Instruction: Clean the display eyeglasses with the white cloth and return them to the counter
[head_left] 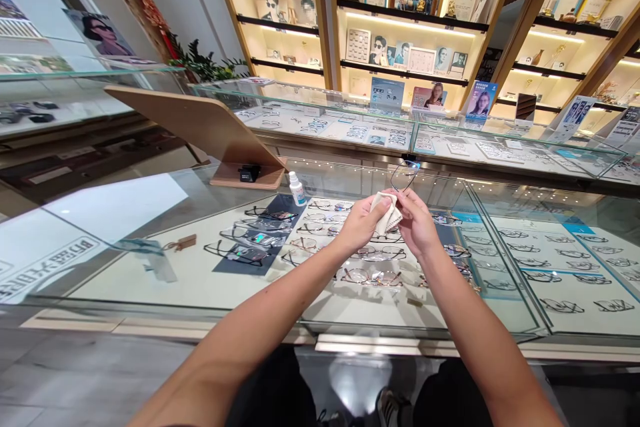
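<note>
Above the glass display case, my left hand (361,221) is closed on a cream cleaning cloth (385,212). The cloth is folded around part of a pair of eyeglasses (404,175); one dark-rimmed lens sticks up beyond the fingers. My right hand (416,221) grips the eyeglasses at the right, its fingertips touching the cloth. Cloth and fingers hide the rest of the frame. A white spray bottle (297,189) with a label stands upright on the glass, left of both hands.
Below the hands, rows of eyeglasses (373,276) lie inside the glass display case (200,300). A tilted wooden-backed mirror or board (200,123) stands at the left. Another glass counter (320,103) runs behind, with lit shelves (413,20) beyond.
</note>
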Available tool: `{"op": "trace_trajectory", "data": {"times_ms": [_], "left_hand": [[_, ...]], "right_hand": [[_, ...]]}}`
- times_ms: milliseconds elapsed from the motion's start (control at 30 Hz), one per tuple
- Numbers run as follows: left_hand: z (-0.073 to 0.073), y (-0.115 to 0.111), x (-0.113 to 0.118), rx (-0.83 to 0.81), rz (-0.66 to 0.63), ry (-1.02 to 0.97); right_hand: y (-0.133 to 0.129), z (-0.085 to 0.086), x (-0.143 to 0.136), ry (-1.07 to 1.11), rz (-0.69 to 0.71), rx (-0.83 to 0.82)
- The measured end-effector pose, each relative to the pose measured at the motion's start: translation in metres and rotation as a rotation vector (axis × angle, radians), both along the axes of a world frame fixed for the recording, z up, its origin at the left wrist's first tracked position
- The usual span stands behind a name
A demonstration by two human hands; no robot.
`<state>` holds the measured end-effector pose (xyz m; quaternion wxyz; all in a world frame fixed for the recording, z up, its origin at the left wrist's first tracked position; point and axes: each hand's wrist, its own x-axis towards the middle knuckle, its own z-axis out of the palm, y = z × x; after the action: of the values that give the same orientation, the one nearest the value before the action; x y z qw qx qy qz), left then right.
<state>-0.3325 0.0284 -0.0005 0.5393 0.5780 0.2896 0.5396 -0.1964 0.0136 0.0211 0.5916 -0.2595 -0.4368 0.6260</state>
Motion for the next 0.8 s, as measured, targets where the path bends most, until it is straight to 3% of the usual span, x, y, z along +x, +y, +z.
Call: {"op": "trace_trajectory", "data": {"times_ms": [267,400,533,667,800], "left_hand": [[0.006,0.001,-0.011,-0.002,-0.215,0.074],[0.004,0.010,-0.014,-0.046,-0.106,0.040],[0.001,0.025,-0.017,-0.152,0.002,-0.126],[0.004,0.030,-0.018,-0.200,0.021,-0.319],[0.007,0.026,-0.018,-0.168,-0.010,-0.325]], "right_hand": [[0.014,-0.005,0.010,0.007,-0.081,0.012],[0.020,-0.006,0.019,0.006,-0.170,0.056],[0.022,-0.006,0.023,-0.120,-0.257,0.146],[0.017,-0.007,0.019,-0.341,-0.213,0.238],[0.013,-0.009,0.013,-0.463,-0.181,0.273]]}}
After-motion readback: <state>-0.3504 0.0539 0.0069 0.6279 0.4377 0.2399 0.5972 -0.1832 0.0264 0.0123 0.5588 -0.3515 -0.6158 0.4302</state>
